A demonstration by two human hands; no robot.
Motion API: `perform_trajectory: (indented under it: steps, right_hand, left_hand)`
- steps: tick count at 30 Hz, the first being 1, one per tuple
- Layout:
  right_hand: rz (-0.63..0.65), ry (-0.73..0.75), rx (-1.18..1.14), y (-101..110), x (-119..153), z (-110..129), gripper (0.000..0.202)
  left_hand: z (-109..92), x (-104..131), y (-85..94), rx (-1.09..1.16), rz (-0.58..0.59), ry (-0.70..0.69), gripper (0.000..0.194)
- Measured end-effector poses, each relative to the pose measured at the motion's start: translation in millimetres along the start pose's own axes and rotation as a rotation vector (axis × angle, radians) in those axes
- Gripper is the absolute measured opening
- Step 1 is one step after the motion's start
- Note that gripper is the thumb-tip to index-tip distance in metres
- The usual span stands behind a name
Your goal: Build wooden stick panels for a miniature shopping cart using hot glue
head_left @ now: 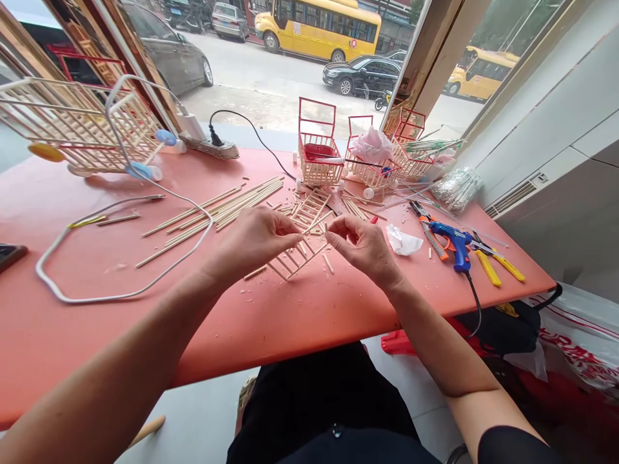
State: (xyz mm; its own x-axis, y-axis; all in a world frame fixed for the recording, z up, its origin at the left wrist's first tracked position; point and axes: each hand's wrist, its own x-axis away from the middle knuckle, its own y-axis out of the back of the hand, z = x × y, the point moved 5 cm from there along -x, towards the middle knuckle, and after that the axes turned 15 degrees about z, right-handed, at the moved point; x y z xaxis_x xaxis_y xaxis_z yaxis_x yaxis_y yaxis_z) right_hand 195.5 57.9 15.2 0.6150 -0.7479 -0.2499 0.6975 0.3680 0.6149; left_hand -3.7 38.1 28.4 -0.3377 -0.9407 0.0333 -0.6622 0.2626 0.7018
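Note:
Over the pink table [309, 319], my left hand [261, 235] has its fingers closed on the upper left part of a small ladder-like frame of thin wooden sticks [294, 259]. My right hand [360, 245] is pinched on a short wooden stick [326, 229] by the right end of the frame. Whether that stick touches the frame is too small to tell. Just beyond the hands lie another stick lattice [312, 209] and short cut pieces. Long wooden sticks [227, 209] are spread to the left of my left hand.
Small stick carts [320, 161] stand at the back, a larger one [116, 129] at the back left. A white cable [120, 298] loops on the left. A blue glue gun [454, 241], pliers [498, 261] and crumpled tissue [403, 240] lie on the right.

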Motion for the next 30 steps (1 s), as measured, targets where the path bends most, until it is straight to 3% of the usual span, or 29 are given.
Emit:
perform_trajectory:
  steps: [9, 30]
  right_hand:
    - [0.049, -0.015, 0.048, -11, -4, -11, 0.016]
    - [0.081, -0.015, 0.114, -18, -6, -10, 0.012]
  left_hand:
    - [-1, 1, 1.4, -0.059, 0.006, 0.003, 0.023]
    - [-3, 2, -1.4, -0.071, 0.012, -0.011, 0.020]
